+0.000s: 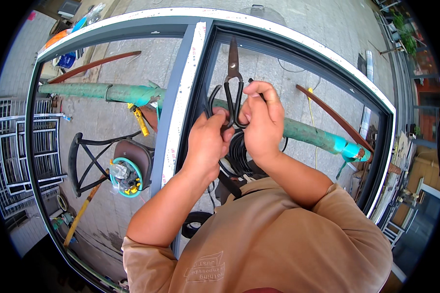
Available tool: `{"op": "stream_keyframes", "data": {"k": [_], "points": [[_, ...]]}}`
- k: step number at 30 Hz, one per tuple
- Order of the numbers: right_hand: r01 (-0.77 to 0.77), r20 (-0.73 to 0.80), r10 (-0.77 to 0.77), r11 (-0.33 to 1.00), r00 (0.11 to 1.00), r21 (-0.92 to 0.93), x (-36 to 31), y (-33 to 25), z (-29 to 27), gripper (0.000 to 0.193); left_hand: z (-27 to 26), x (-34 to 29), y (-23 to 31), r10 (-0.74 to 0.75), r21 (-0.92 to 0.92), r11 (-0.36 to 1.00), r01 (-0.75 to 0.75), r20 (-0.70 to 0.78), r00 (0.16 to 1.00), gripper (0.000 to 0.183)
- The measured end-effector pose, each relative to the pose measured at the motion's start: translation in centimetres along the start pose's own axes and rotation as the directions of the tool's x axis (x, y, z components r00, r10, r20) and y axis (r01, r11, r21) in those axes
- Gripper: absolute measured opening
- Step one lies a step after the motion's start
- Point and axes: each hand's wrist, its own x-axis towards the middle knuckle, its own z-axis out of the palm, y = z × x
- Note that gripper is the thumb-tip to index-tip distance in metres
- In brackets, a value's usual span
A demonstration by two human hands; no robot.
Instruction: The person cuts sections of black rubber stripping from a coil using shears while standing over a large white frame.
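Probably, the scissors (233,67) were stiff and somewhat heavy toward their blades (233,51), which pointed forward above the grey frame (182,68). The left hand (205,139) had its fingers around the black handles (239,97), seemingly the surest hold; whether the right hand's (264,124) curled fingers gripped them was unclear.

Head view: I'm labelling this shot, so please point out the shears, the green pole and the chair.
Shears (233,66): head view, on the pivot.
Green pole (309,134): head view, on its right-hand stretch.
Chair (132,149): head view, on its brown seat.
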Motion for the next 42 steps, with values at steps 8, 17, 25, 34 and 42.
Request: {"op": "stream_keyframes", "data": {"k": [8,17,25,34,42], "points": [[-0.200,0.093,0.214,0.969,0.972,-0.145,1.3,-2.1,-2.6,0.018,0.6,-0.5,-0.8,0.049,0.047,0.998,-0.051,0.039,0.998,0.020],[0.476,0.428,-0.216,0.278,0.878,-0.835,7.9,-5.2,-5.4,0.029,0.0,-0.1,-0.6,0.358,0.499,0.778,-0.383,0.150,0.922,0.020],[0.598,0.608,-0.046,-0.140,0.792,-0.789,14.0,-0.9,0.9,0.028,-1.1,1.5,-0.6,0.363,0.615,0.674,-0.409,0.206,0.909,0.022],[0.641,0.674,-0.231,-0.208,0.702,-0.739,15.8,2.4,1.2,0.019,-1.4,2.3,-1.0,0.376,0.641,0.645,-0.416,0.208,0.903,0.025],[0.695,0.716,-0.321,-0.198,0.620,-0.691,16.9,3.2,0.4,0.012,-1.2,2.1,-0.7,0.386,0.655,0.627,-0.422,0.210,0.898,0.035]]}}
